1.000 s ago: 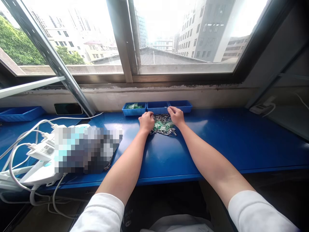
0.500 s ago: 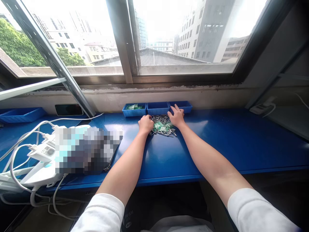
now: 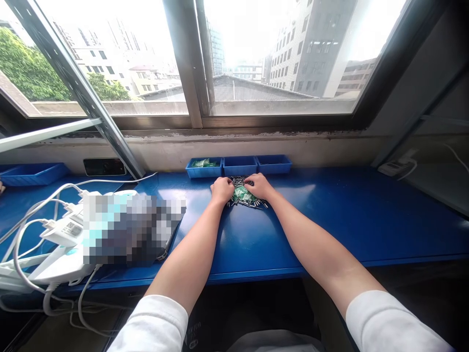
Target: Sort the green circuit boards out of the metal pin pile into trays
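On the blue table lies a pile of small thin dark and silver rods (image 3: pixel 259 202), too small to name surely, with green clear-wrapped packets (image 3: pixel 243 194) in its middle. My left hand (image 3: pixel 222 190) rests at the pile's left edge, fingers curled in and closed. Over the pile's right side is my right hand (image 3: pixel 261 186), thumb and fingers drawn together among the rods. What either hand pinches is hidden. Behind the pile three blue bins stand in a row: the left bin (image 3: pixel 204 172) holds green packets, then the middle bin (image 3: pixel 240 170) and the right bin (image 3: pixel 274 169).
Left on the blue table (image 3: pixel 330 215) sit a white power strip (image 3: pixel 60 261) with plugs and cables and a blurred-out item (image 3: pixel 128 230). Farther back are a phone (image 3: pixel 104 166) and a blue tray (image 3: pixel 36 174). Another person's hand (image 3: pixel 2 187) shows at the left edge.
My right hand has moved from the right bin back down and left to the pile, its fingers closing together. My left hand stays nearly still. Another person's hand has appeared at far left.
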A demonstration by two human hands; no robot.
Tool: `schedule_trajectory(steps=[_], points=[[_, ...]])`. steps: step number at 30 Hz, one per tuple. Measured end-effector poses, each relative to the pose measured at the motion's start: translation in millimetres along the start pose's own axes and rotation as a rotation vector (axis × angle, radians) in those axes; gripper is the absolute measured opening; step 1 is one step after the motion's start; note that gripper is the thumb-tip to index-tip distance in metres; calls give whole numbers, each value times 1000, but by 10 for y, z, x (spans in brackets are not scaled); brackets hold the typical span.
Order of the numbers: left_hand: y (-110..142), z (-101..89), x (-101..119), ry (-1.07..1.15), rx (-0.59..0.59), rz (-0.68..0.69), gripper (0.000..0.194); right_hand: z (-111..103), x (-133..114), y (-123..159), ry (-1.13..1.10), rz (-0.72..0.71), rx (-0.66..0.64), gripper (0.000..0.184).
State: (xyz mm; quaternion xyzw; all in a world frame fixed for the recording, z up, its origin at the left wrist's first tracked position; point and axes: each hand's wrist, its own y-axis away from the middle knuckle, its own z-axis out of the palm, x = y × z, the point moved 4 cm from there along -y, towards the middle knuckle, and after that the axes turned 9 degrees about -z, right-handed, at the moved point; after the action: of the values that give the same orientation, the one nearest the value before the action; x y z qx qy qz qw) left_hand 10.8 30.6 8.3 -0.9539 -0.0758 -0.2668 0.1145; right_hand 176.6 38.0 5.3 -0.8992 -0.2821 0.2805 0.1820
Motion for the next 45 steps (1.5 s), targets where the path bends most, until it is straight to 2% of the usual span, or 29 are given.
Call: schedule_trajectory(steps=[6, 15, 26, 30, 35, 41, 45], points=[[5, -13, 6, 8, -16, -8, 21, -12, -14, 4, -3, 14, -19, 15], [-39, 65, -20, -35, -47, -11, 23, -9, -25, 6, 7, 8, -27, 16], [-17, 50, 10, -79, -138, 13, 25, 3, -26, 9, 13, 23, -25, 14], [-7, 58, 11, -71, -131, 24, 25, 1, -25, 6, -12, 2, 8, 21], [9, 52, 23, -57, -118, 42, 22, 28, -39, -5, 2, -33, -24, 10], [14, 36, 39, -16, -104, 47, 22, 6, -67, -12, 7, -38, 5, 11], [62, -43, 92, 53, -10, 55, 23, -49, -85, -13, -6, -15, 69, 17]])
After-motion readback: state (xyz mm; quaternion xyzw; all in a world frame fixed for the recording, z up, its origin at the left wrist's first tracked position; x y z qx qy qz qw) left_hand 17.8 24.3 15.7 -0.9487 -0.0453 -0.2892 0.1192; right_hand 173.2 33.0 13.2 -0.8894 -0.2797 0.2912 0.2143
